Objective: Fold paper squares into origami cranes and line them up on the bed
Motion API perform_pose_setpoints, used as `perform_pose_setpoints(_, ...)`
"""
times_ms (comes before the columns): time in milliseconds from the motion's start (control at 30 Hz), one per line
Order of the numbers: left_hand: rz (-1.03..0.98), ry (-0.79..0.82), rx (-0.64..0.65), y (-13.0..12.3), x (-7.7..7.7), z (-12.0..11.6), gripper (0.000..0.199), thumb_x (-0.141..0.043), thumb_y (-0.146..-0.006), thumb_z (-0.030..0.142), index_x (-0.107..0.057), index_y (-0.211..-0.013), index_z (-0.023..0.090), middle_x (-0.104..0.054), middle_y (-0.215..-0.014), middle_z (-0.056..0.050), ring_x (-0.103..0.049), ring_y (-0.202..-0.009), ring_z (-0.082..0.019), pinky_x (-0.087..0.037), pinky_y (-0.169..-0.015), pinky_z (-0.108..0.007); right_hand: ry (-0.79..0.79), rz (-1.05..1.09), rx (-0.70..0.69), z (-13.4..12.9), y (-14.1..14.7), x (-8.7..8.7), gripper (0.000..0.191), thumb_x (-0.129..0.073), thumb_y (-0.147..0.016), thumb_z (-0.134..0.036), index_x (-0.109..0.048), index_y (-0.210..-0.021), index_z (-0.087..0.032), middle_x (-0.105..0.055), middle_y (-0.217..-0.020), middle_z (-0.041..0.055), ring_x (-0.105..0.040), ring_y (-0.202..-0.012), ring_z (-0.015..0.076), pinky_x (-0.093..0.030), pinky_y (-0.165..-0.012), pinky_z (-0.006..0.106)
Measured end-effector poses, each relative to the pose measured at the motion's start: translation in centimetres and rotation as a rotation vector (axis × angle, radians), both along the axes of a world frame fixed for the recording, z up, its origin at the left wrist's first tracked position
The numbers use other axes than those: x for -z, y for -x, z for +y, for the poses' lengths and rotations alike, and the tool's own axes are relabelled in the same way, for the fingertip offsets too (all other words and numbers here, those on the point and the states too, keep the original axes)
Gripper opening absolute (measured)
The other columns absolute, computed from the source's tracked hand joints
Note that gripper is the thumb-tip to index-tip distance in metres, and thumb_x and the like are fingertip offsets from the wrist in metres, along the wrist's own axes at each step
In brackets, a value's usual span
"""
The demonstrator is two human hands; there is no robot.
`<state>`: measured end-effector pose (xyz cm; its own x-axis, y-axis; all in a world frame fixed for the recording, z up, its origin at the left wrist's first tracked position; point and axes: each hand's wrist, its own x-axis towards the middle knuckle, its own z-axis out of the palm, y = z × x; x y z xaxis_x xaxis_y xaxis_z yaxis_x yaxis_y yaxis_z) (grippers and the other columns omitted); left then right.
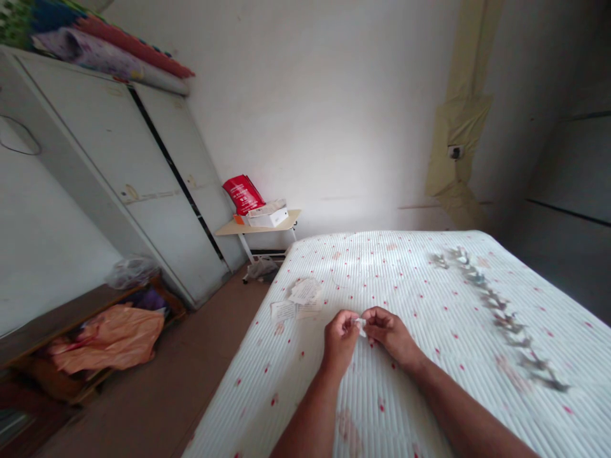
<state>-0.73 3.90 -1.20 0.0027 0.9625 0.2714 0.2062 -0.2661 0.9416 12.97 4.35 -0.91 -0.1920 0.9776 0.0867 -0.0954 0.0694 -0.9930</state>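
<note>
Both of my hands are close together over the quilted bed cover, pinching one small white piece of paper (361, 327) between them. My left hand (342, 340) is closed on its left side, and my right hand (390, 334) is closed on its right side. The paper is small and partly hidden by my fingers, so its exact shape is unclear. Left of my hands, a few loose printed paper sheets (305, 291) lie overlapping on the bed. Over on the right, several small folded paper pieces (499, 302) form a long slanting row.
The white bed cover (382, 407) has red dots. Behind its far left corner stands a small table (229, 228) with a red bag (243, 194) and a white box (270, 217). A grey cabinet (157, 191) and an orange cloth (112, 337) are at the left.
</note>
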Motion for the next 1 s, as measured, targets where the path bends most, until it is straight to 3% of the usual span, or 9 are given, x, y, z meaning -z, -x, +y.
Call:
perform_pose_setpoints(267,0.016,0.01,-0.013,0.1,0.2,0.1,0.016,-0.049,-0.068,0.013,-0.06,-0.08,0.017,-0.06,-0.069,0.001,-0.053,-0.066,-0.012,-0.039,-0.062,-0.02,-0.007,-0.006,-0.001,0.1,0.1,0.4,0.021,-0.064,-0.066,-0.033,-0.053,-0.075,-0.019,-0.05,-0.055,-0.0062,-0.045,-0.045,0.0075,-0.036,-0.046,0.022)
perform_pose_setpoints(467,0.035,0.003,0.016,0.3,0.3,0.1,0.027,-0.047,-0.067,0.011,-0.063,-0.088,0.017,-0.061,-0.075,0.0,-0.053,-0.07,-0.013,-0.039,-0.066,-0.021,0.014,-0.018,0.057,-0.1,0.0,-0.4,0.023,-0.063,-0.067,-0.039,-0.054,-0.075,-0.018,-0.05,-0.048,-0.0064,-0.044,-0.042,0.0084,-0.033,-0.044,0.022)
perform_pose_setpoints(633,0.046,0.006,0.043,0.4,-0.2,-0.1,0.026,-0.047,-0.069,0.012,-0.065,-0.087,0.017,-0.063,-0.078,-0.001,-0.054,-0.075,-0.015,-0.04,-0.07,-0.023,0.065,0.05,0.078,-0.2,-0.2,-0.9,0.025,-0.065,-0.063,-0.036,-0.056,-0.078,-0.018,-0.05,-0.048,-0.0068,-0.044,-0.041,0.0084,-0.033,-0.045,0.022)
perform_pose_setpoints(1000,-0.146,0.119,0.093,0.7,-0.5,0.0,0.026,-0.048,-0.065,0.016,-0.066,-0.084,0.014,-0.065,-0.077,-0.003,-0.057,-0.075,-0.017,-0.042,-0.07,-0.025,0.035,-0.021,0.031,0.0,-0.4,-0.4,0.03,-0.063,-0.066,-0.035,-0.064,-0.089,-0.017,-0.053,-0.051,-0.0054,-0.046,-0.045,0.0092,-0.036,-0.048,0.023)
